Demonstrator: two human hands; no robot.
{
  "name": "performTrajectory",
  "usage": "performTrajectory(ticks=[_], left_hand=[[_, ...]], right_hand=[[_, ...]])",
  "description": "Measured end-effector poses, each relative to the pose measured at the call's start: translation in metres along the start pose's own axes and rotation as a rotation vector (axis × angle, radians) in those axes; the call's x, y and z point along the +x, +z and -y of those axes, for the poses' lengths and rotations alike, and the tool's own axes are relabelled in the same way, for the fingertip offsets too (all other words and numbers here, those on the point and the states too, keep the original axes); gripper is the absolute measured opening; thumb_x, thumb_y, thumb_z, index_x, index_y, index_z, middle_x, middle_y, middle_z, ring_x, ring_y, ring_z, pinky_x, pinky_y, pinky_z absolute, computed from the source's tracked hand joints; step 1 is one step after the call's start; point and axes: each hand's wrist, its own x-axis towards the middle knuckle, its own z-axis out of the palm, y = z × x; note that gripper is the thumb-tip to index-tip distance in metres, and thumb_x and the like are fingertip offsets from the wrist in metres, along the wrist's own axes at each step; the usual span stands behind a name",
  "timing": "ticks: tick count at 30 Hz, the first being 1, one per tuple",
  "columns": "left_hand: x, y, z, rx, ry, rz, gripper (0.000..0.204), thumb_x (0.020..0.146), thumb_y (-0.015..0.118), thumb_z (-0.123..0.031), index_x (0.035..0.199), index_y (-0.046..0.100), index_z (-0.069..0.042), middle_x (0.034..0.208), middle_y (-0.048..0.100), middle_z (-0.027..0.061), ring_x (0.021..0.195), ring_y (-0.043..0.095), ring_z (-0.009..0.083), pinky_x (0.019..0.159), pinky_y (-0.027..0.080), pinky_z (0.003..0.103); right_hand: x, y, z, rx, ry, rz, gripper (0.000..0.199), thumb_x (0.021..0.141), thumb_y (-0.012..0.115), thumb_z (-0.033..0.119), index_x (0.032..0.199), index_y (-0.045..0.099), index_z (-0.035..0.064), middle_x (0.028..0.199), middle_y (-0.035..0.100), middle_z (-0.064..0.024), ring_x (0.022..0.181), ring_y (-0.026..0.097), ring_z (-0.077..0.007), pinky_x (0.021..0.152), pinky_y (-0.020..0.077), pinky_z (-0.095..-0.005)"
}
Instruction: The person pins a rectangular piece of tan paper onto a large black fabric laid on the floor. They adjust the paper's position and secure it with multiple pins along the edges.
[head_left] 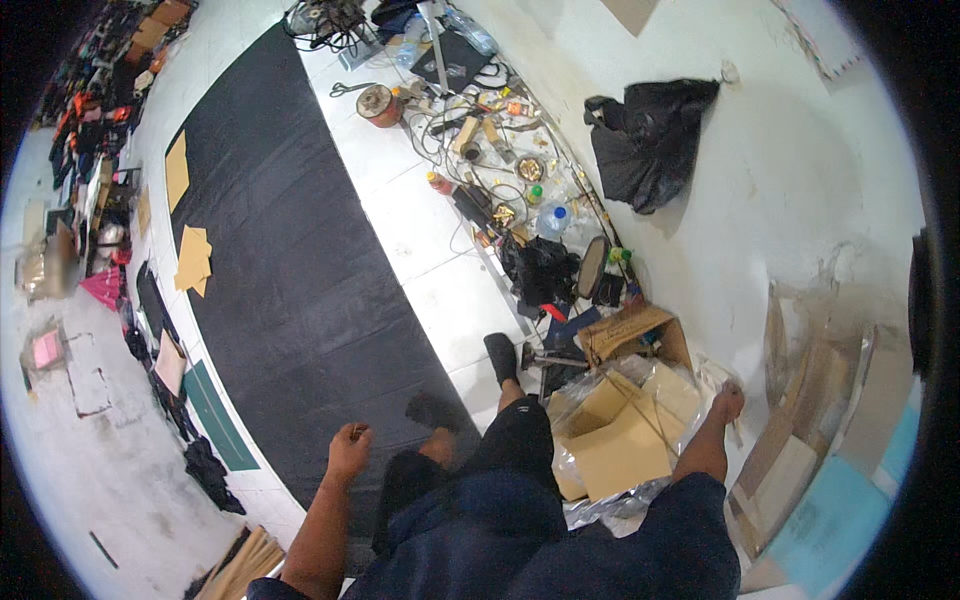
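My left hand [349,451] hangs above the long black cloth [300,230] on the floor, its fingers curled, with nothing visible in them. Out to the right, my right hand [729,402] is beside the wall, at the edge of a clear plastic bag [690,440]. Its fingers are bunched, and what they hold, if anything, is hidden. Tan card sheets [625,455] lie in and over the bag, next to my right leg. Farther off, several tan card pieces [194,262] rest on the cloth's left edge, with another tan piece [177,172] beyond them.
An open cardboard box [640,335] stands beyond the bag. Bottles, cords and scraps clutter the floor along the wall, near a spool [379,105] and scissors [350,88]. A black bag [655,145] hangs on the wall. Cardboard sheets [790,470] lean at right; a green board [220,415] lies left.
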Motion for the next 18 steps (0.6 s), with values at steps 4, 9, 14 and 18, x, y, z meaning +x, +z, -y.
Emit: performTrajectory(ticks=[4,9,14,18], left_hand=[[0.021,0.026,0.033,-0.135,0.019,0.041,0.039,0.093,0.068,-0.029,0.119,0.069,0.001,0.11,0.073,0.0211,0.104,0.071,0.0344,0.092,0.054,0.042],[0.0,-0.009,0.043,-0.18,-0.069,-0.037,0.038,0.093,0.068,-0.028,0.119,0.069,0.001,0.108,0.074,0.0209,0.103,0.071,0.0328,0.091,0.054,0.041],[-0.02,-0.048,0.068,-0.242,-0.181,-0.156,0.035,0.095,0.067,-0.025,0.118,0.069,0.001,0.105,0.074,0.019,0.1,0.071,0.029,0.089,0.054,0.039],[-0.041,-0.029,0.166,-0.456,-0.192,-0.232,0.033,0.096,0.066,-0.023,0.115,0.069,0.004,0.103,0.074,0.0165,0.096,0.071,0.0256,0.086,0.054,0.037]], right_hand=[[0.067,0.006,-0.043,0.02,-0.175,-0.059,0.045,0.094,0.067,0.041,0.115,0.07,0.0014,0.118,0.069,-0.0227,0.106,0.067,-0.0412,0.092,0.0543,-0.05],[-0.002,-0.008,-0.01,0.17,-0.037,-0.124,0.045,0.098,0.064,0.039,0.125,0.063,0.0031,0.121,0.065,-0.0209,0.112,0.061,-0.0394,0.092,0.0537,-0.047],[-0.063,-0.088,0.028,0.2,-0.157,-0.107,0.046,0.094,0.064,0.027,0.131,0.06,0.0005,0.128,0.058,-0.0281,0.11,0.062,-0.0437,0.099,0.0496,-0.0503],[-0.08,-0.088,0.057,0.16,-0.61,-0.183,0.035,0.092,0.064,0.019,0.121,0.066,0.0003,0.116,0.065,-0.0245,0.105,0.064,-0.0395,0.097,0.0497,-0.0487]])
